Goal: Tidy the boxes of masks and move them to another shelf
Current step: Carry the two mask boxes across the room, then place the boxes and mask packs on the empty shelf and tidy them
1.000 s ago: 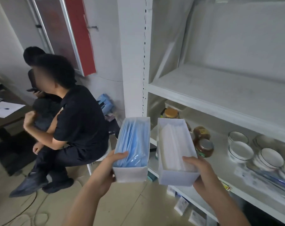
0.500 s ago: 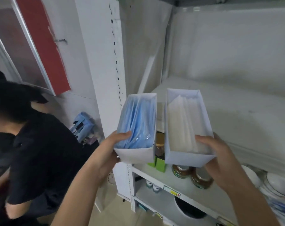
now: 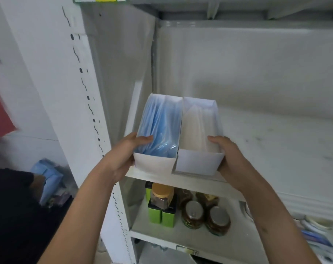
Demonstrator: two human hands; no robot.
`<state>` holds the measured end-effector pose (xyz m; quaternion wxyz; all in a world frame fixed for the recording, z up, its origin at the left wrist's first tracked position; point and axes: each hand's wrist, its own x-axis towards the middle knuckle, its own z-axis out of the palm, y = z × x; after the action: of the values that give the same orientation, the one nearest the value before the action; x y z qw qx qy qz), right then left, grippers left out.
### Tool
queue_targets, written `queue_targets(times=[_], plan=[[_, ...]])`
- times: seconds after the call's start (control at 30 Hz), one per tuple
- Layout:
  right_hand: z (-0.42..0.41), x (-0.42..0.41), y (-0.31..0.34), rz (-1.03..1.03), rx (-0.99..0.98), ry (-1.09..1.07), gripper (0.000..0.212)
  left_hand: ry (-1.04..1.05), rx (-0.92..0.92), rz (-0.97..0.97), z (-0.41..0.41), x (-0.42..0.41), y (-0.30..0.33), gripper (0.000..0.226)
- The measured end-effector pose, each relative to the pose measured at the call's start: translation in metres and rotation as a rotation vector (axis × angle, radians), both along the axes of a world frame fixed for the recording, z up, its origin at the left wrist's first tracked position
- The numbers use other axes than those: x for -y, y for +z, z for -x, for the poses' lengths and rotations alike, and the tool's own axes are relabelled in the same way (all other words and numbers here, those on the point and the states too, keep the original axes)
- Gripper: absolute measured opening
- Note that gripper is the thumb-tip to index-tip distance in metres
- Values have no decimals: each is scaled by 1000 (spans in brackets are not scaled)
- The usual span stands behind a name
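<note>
Two bare forearms reach up from the bottom of the view toward a white metal shelving unit. The left hand (image 3: 123, 157), at about nine o'clock from the centre of the frame, grips the near left corner of a white open-topped box of blue masks (image 3: 158, 134); its thumb hooks over the rim onto the masks, and the other fingers are hidden behind the box wall. The right hand (image 3: 228, 155), at three o'clock, grips the near right corner of a box of white masks (image 3: 200, 134) the same way, thumb curled over the rim, other fingers out of sight.

A second ago both boxes were held in the air, apart from each other and below this level, in front of the lower shelf. Half a second ago they were raised toward the upper shelf with a gap between them. Now they sit side by side, long walls touching, with their near ends at the front edge of the upper shelf (image 3: 276, 149) and their far ends pointing to twelve o'clock. They appear to rest on the shelf, though both hands still hold them.

The move looks nearly done; releasing, and perhaps pushing the pair deeper, seems to remain.

Below, at six o'clock, the lower shelf holds green tins (image 3: 162, 216) and metal-lidded jars (image 3: 205, 216).
</note>
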<state>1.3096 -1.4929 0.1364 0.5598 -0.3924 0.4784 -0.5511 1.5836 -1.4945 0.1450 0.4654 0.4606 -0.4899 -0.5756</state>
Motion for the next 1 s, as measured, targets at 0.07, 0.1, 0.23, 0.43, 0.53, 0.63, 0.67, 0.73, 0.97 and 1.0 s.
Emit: queue_targets(times=[0.07, 0.1, 0.23, 0.43, 0.53, 0.63, 0.67, 0.73, 0.97, 1.0], plan=[[-6, 12, -2, -17, -21, -21, 39, -26, -10, -10, -3, 15, 1, 42], [-9, 17, -4, -31, -24, -31, 37, -28, -38, -30, -5, 21, 1, 42], [-17, 31, -10, -70, -9, -57, 35, 40, -43, -95, -5, 44, -1, 43], [-31, 36, -16, -22, 14, -128, 51, 69, -60, -87, -8, 66, -5, 38], [-37, 34, -21, -12, 32, -161, 82, 110, -163, -100, -15, 71, -11, 45], [-43, 29, -24, -13, -59, -152, 106, 93, -221, -101, -15, 69, -13, 47], [-47, 27, -24, -19, -128, -151, 115, 114, -223, -100, -13, 68, -13, 44], [-53, 24, -23, -38, -240, -150, 132, 206, -236, -92, -11, 66, -10, 30], [-56, -5, -22, 11, -332, -290, 124, 455, 481, 698, -1, 51, 0, 49], [-52, -14, -25, 48, -371, -343, 115, 430, 522, 850, 6, 46, 2, 44]])
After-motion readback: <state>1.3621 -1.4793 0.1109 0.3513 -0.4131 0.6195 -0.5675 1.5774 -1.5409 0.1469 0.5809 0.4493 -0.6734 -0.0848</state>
